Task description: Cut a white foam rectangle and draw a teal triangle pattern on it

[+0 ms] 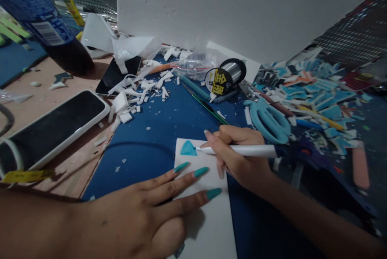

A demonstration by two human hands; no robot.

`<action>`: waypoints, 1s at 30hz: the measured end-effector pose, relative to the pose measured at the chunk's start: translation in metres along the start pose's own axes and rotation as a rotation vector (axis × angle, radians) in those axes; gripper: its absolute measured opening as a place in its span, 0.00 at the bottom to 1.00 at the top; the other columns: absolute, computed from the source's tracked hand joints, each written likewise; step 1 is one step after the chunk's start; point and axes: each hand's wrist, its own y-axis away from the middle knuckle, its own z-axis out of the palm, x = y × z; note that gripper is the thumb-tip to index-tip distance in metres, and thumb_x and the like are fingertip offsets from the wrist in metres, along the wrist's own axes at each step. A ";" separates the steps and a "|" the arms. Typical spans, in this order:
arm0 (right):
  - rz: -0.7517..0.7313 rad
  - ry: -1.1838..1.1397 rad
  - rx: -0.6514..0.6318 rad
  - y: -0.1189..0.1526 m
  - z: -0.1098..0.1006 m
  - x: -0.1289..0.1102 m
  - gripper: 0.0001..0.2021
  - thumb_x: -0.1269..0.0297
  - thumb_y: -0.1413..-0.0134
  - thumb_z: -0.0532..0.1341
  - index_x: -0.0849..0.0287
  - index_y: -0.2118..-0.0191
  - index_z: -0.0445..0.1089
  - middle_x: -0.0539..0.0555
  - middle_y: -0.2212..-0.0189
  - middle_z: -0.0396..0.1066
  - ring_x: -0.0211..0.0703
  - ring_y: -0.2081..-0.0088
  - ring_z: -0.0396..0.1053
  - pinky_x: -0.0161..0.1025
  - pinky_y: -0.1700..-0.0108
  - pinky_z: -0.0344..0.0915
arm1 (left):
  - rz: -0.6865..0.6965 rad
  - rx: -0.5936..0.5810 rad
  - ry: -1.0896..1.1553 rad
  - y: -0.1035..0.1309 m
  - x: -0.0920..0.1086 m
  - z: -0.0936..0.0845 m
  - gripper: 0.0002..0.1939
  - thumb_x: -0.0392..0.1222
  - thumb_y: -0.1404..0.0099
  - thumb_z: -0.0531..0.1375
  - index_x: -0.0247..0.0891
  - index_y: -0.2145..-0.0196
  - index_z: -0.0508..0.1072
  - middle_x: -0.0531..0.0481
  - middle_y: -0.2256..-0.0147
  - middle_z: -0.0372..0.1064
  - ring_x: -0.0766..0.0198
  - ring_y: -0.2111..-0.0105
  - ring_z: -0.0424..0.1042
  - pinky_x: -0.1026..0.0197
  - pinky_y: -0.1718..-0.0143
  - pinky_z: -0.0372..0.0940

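A long white board [208, 226] lies on the blue mat, running away from me. Near its far end is a small light-blue patch [188, 149], roughly triangular with a rounded top. My left hand [157, 206] rests across the board with fingers stretched out and slightly spread, holding nothing. My right hand [242, 158] is closed around a white marker pen [250, 151], its tip touching the right edge of the blue patch. Whether the patch is ink or a separate piece I cannot tell.
Blue-handled scissors [269, 120] and a wire spool [225, 77] lie beyond my right hand. White scraps [151, 89] and a heap of blue offcuts [320, 93] litter the mat. At left are a white-framed black device [60, 130] and a dark drink bottle [45, 21].
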 end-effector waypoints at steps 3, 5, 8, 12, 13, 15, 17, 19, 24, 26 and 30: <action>0.007 -0.001 -0.014 0.001 -0.001 0.000 0.25 0.72 0.40 0.60 0.55 0.86 0.51 0.44 0.90 0.57 0.34 0.85 0.56 0.37 0.78 0.57 | 0.014 -0.044 -0.019 -0.003 0.000 -0.001 0.16 0.43 0.20 0.54 0.30 0.53 0.78 0.37 0.29 0.50 0.43 0.28 0.46 0.47 0.28 0.48; -0.003 -0.013 -0.015 0.001 -0.002 -0.001 0.25 0.73 0.41 0.60 0.55 0.86 0.52 0.45 0.90 0.57 0.34 0.85 0.56 0.37 0.78 0.58 | 0.025 -0.068 -0.027 -0.003 0.000 -0.002 0.15 0.43 0.21 0.55 0.30 0.55 0.79 0.36 0.30 0.50 0.41 0.29 0.47 0.45 0.28 0.49; 0.004 -0.013 -0.034 0.000 -0.003 -0.002 0.25 0.75 0.41 0.59 0.55 0.87 0.54 0.45 0.90 0.56 0.34 0.85 0.56 0.36 0.79 0.58 | 0.020 -0.066 -0.026 -0.001 0.000 -0.003 0.16 0.46 0.21 0.57 0.31 0.55 0.79 0.38 0.29 0.50 0.42 0.28 0.48 0.47 0.27 0.47; 0.016 -0.024 -0.051 0.000 -0.004 -0.002 0.25 0.76 0.42 0.59 0.55 0.86 0.53 0.45 0.90 0.56 0.35 0.85 0.57 0.36 0.77 0.62 | 0.011 -0.074 -0.035 0.000 0.002 -0.005 0.16 0.46 0.21 0.56 0.33 0.54 0.79 0.40 0.28 0.49 0.44 0.28 0.48 0.48 0.27 0.48; 0.019 -0.027 -0.051 0.000 -0.004 -0.002 0.25 0.76 0.42 0.59 0.55 0.86 0.53 0.44 0.90 0.56 0.35 0.85 0.57 0.36 0.77 0.63 | 0.011 -0.093 -0.044 -0.001 0.002 -0.006 0.16 0.45 0.21 0.56 0.32 0.55 0.80 0.40 0.28 0.50 0.43 0.28 0.49 0.47 0.28 0.49; 0.003 -0.043 -0.029 0.001 -0.003 0.000 0.24 0.75 0.41 0.59 0.54 0.86 0.54 0.44 0.90 0.55 0.35 0.85 0.57 0.35 0.77 0.64 | 0.010 -0.110 -0.055 -0.002 0.001 -0.005 0.16 0.42 0.20 0.54 0.32 0.56 0.79 0.40 0.28 0.50 0.42 0.28 0.49 0.46 0.28 0.50; -0.029 -0.066 -0.007 0.001 -0.002 0.001 0.24 0.75 0.40 0.60 0.54 0.85 0.56 0.43 0.90 0.56 0.34 0.86 0.57 0.34 0.77 0.65 | 0.013 -0.087 -0.057 -0.002 0.000 -0.004 0.16 0.42 0.20 0.52 0.32 0.55 0.78 0.40 0.28 0.49 0.44 0.27 0.47 0.48 0.27 0.47; -0.032 -0.059 -0.016 0.001 -0.001 0.001 0.24 0.74 0.39 0.60 0.54 0.85 0.55 0.43 0.89 0.57 0.33 0.86 0.57 0.34 0.76 0.65 | 0.015 -0.060 -0.059 -0.001 -0.001 -0.003 0.17 0.44 0.19 0.52 0.32 0.53 0.77 0.41 0.27 0.47 0.46 0.27 0.45 0.49 0.26 0.44; -0.019 -0.014 -0.042 0.000 -0.002 -0.002 0.25 0.76 0.41 0.59 0.55 0.85 0.50 0.44 0.89 0.58 0.34 0.85 0.59 0.34 0.77 0.64 | 0.003 -0.022 -0.061 0.003 -0.001 0.001 0.16 0.45 0.20 0.53 0.33 0.55 0.77 0.41 0.27 0.48 0.47 0.26 0.44 0.51 0.26 0.41; -0.020 -0.020 -0.046 0.000 -0.002 -0.003 0.25 0.76 0.41 0.59 0.55 0.85 0.50 0.44 0.89 0.59 0.33 0.85 0.59 0.34 0.77 0.63 | 0.008 -0.019 -0.062 0.004 -0.001 0.002 0.15 0.46 0.21 0.55 0.32 0.52 0.77 0.41 0.27 0.47 0.48 0.26 0.44 0.51 0.25 0.41; -0.012 -0.051 -0.031 0.001 -0.001 0.001 0.24 0.75 0.42 0.60 0.55 0.85 0.50 0.43 0.90 0.57 0.32 0.85 0.57 0.34 0.78 0.61 | 0.002 -0.008 -0.057 0.004 0.001 0.002 0.16 0.47 0.21 0.55 0.33 0.50 0.77 0.42 0.26 0.47 0.48 0.25 0.44 0.50 0.25 0.41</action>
